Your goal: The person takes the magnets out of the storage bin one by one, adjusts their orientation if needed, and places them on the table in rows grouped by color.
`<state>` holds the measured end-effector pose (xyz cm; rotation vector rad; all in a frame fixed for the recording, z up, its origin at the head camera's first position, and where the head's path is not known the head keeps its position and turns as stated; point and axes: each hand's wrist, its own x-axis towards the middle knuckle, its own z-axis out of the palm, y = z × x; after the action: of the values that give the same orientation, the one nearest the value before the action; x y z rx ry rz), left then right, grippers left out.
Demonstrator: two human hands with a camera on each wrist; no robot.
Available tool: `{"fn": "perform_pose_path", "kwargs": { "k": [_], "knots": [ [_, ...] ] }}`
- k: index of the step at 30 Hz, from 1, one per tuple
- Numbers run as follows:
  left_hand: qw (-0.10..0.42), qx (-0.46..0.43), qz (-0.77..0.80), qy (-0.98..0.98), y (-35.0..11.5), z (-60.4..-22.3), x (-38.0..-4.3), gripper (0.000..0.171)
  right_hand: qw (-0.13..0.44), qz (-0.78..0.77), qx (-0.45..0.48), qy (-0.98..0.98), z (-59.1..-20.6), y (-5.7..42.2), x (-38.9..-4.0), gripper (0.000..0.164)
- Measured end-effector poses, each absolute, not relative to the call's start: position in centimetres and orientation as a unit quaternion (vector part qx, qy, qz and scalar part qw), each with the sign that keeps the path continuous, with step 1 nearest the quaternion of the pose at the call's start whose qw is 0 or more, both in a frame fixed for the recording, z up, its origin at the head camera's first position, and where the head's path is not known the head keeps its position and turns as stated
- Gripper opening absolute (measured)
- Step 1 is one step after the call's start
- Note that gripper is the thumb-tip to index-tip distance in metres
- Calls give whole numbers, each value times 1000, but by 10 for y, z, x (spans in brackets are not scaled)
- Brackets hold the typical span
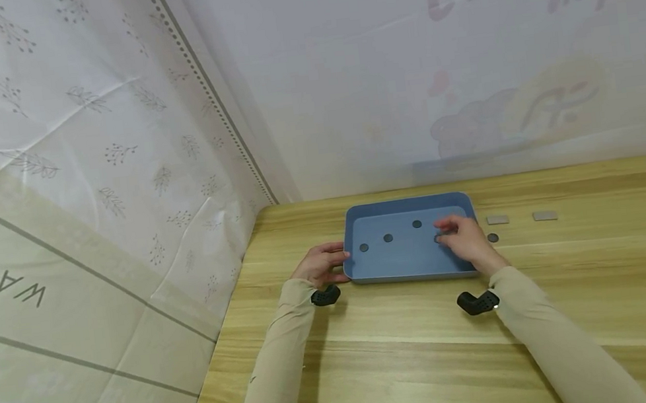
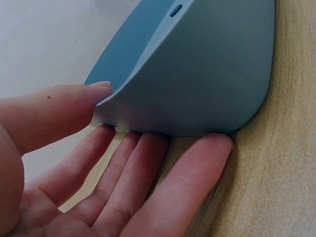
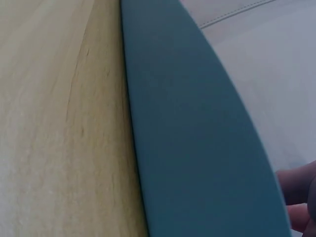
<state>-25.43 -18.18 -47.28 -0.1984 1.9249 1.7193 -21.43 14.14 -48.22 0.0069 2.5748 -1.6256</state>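
Observation:
A shallow blue rectangular tray (image 1: 403, 278) stands on the wooden table. My left hand (image 1: 323, 264) holds its left end. In the left wrist view the thumb (image 2: 101, 90) lies on the rim, with the other fingers against the outer wall low down. My right hand (image 1: 467, 243) reaches over the right side of the tray. Its thumb and a fingertip pinch a small dark round disc (image 1: 437, 239), partly covered, close over the tray floor. Three more discs lie inside, one (image 1: 417, 224) farther back and two toward the left. In the right wrist view the tray wall hides most of the fingers.
Another dark disc (image 1: 492, 237) lies on the table just right of the tray. Two flat grey rectangular pieces (image 1: 497, 220) lie beyond it to the right. A printed cloth (image 1: 348, 105) hangs behind the table and along its left. Both wrists carry black camera mounts (image 1: 478, 303).

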Motion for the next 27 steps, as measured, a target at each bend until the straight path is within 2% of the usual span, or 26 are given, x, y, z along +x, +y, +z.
{"fn": "perform_pose_path", "kwargs": {
  "k": [5,27],
  "knots": [
    [273,-77,638,716,-181,-473,-254,47,71,-513,12,855,-484,141,-216,38],
    [268,-81,635,720,-180,-472,-253,48,88,-436,-3,896,-485,141,-220,34]
  ]
}}
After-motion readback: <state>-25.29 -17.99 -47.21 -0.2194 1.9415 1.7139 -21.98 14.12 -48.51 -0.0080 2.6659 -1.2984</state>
